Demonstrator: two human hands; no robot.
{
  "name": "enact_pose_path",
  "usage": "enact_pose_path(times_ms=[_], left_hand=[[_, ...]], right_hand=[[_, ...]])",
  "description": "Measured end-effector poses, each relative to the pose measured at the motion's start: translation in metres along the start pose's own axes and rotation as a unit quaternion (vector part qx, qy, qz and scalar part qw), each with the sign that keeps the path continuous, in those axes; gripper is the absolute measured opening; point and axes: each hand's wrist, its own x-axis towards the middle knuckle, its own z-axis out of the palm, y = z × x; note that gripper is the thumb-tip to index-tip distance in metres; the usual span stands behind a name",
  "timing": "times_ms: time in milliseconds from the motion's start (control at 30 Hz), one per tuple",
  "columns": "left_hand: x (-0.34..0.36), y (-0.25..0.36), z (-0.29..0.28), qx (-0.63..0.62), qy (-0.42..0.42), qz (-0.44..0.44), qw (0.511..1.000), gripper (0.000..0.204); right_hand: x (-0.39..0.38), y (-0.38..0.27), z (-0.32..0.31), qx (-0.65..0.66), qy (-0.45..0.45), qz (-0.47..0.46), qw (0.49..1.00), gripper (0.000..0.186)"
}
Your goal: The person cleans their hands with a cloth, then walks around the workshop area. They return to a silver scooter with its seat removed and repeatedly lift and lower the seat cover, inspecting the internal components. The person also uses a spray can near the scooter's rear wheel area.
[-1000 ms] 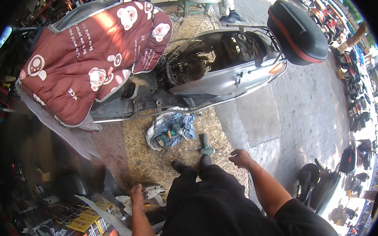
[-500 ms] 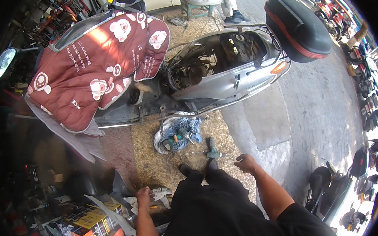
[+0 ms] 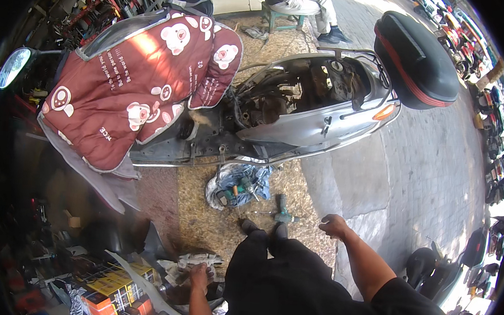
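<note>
My left hand (image 3: 199, 276) hangs low beside my leg, its fingers slightly apart and no held thing visible. Just past its fingertips lies a crumpled whitish cloth or glove (image 3: 196, 261); contact cannot be made out. Off to the right, my right hand (image 3: 334, 226) is held in the air with its fingers curled and nothing seen in them. A green and black power driver (image 3: 282, 207) with a long bit lies on the ground by my shoes. Left of it, several hand tools (image 3: 243, 187) rest on a bunched blue cloth (image 3: 258, 173).
A silver scooter (image 3: 319, 124), its seat area opened, stands across in front, with a maroon padded cover (image 3: 127, 88) and black top box (image 3: 416, 58). A person (image 3: 311, 5) sits on a green stool beyond. Boxes (image 3: 114, 289) and parts crowd the lower left; a dark scooter (image 3: 432, 269) stands right.
My left hand has moved slightly right and down, close to the whitish cloth. The right hand stays raised with curled fingers. The view has shifted, so the scooter sits lower and farther right.
</note>
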Motion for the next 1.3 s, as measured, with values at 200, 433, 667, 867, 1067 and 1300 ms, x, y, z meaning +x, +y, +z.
enact_pose_path(times_ms=[200, 433, 667, 867, 1067, 1300], left_hand=[[0.024, 0.009, 0.006, 0.012, -0.030, -0.012, 0.999, 0.022], [0.092, 0.066, 0.015, -0.042, -0.052, 0.039, 0.997, 0.020], [0.103, 0.091, 0.014, -0.043, -0.014, 0.086, 0.995, 0.021], [0.081, 0.083, 0.032, -0.014, 0.024, -0.011, 1.000, 0.020], [0.049, 0.092, 0.101, -0.054, 0.074, -0.075, 0.993, 0.021], [0.039, 0.182, 0.298, 0.042, -0.031, -0.017, 0.998, 0.022]], right_hand=[[0.000, -0.023, -0.015, -0.004, 0.039, 0.007, 0.999, 0.048], [-0.016, -0.057, -0.040, 0.050, 0.065, 0.046, 0.996, 0.046], [0.007, -0.093, -0.096, -0.021, 0.158, -0.010, 0.987, 0.048], [0.064, -0.149, -0.207, -0.085, 0.326, -0.133, 0.932, 0.041], [0.161, -0.202, -0.291, -0.112, 0.380, -0.233, 0.888, 0.025], [0.201, -0.194, -0.309, -0.154, 0.313, -0.323, 0.880, 0.011]])
